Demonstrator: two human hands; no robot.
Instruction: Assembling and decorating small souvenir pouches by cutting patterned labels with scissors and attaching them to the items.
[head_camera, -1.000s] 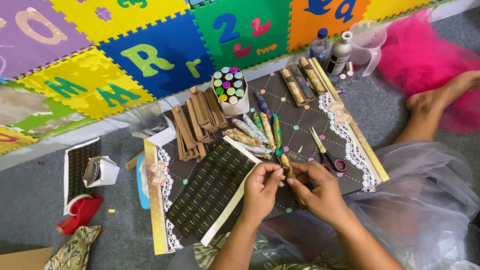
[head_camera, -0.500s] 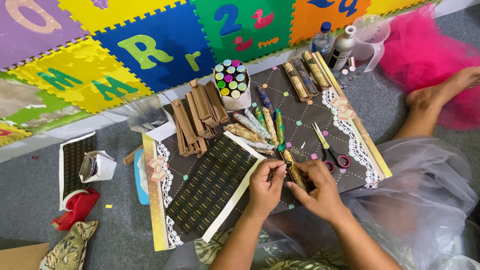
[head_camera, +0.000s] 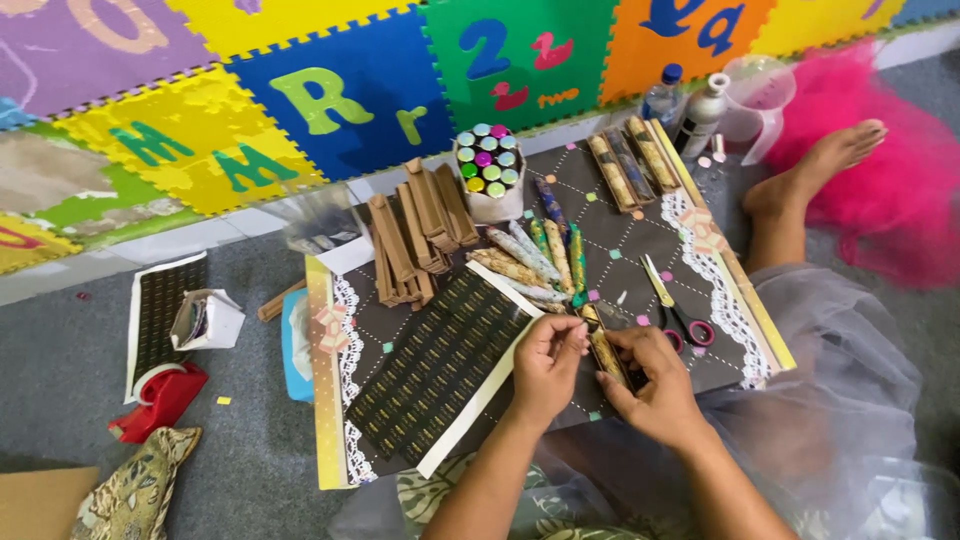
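A grey floor (head_camera: 70, 370) is seen, with a dark lace-edged board (head_camera: 640, 250) laid on it at the middle. On the board's near left a patterned sheet (head_camera: 440, 365) is spread; brown sticks (head_camera: 410, 235) are piled at its far left, a tub of paints (head_camera: 488, 172) at the far middle, wrapped rolls (head_camera: 530, 255) beside it, and scissors (head_camera: 675, 310) to the right. On the floor at the left, a red tape dispenser (head_camera: 160, 400) and a small box (head_camera: 208, 318) are placed. Bottles (head_camera: 680, 105) and a jug (head_camera: 755, 95) are stood at the far right, by pink tulle (head_camera: 890, 160).
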